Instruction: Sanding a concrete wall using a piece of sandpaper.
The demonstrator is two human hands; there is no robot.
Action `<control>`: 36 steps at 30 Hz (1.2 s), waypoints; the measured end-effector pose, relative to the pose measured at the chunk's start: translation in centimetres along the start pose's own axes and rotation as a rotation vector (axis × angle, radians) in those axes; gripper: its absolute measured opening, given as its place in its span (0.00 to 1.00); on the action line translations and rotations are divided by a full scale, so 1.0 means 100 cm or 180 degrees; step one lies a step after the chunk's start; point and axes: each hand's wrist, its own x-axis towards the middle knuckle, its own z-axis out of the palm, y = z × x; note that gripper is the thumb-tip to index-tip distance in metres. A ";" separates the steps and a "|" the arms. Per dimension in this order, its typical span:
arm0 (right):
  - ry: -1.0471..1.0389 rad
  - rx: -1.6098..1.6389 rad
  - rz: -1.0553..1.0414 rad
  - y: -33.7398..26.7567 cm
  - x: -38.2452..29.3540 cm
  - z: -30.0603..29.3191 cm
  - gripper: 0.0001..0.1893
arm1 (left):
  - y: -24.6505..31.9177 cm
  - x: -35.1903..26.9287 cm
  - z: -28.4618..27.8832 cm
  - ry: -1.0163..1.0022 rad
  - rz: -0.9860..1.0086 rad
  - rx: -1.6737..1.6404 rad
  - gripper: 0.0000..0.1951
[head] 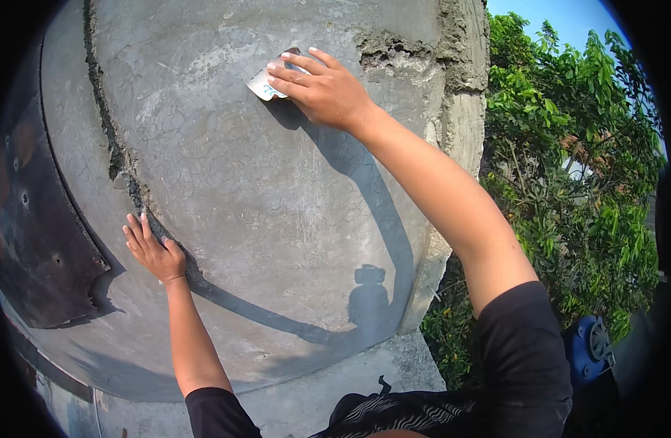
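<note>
Before me stands a cracked grey cement-plastered wall [248, 208] in sunlight. My right hand [319, 87], high up near the middle, presses a sheet of sandpaper [267, 87] against the plaster. The sheet's pale back bears blue writing, and its lower left edge curls away from the wall. Lower left, my left hand [156, 252] rests on the wall with fingers spread, beside a long rough crack [108, 131] that runs up to the top. The shadows of both arms fall on the plaster.
A dark rusty metal sheet [40, 219] covers the wall's left part. Broken plaster [396, 52] and a rough concrete edge [464, 109] lie at upper right. Beyond are leafy trees [576, 164] and a blue tank [584, 347]. A concrete ledge [390, 364] runs below.
</note>
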 end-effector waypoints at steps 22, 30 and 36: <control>0.0212 0.0465 0.0175 0.013 0.000 0.004 0.19 | 0.005 0.000 0.001 0.0019 0.0006 0.0033 0.37; 0.0265 0.0359 0.0549 -0.012 -0.006 0.006 0.19 | 0.002 -0.001 0.000 -0.0015 0.0048 0.0040 0.40; 0.0363 0.0279 0.0977 -0.026 -0.010 0.013 0.19 | 0.004 0.001 0.000 0.0025 0.0024 0.0117 0.38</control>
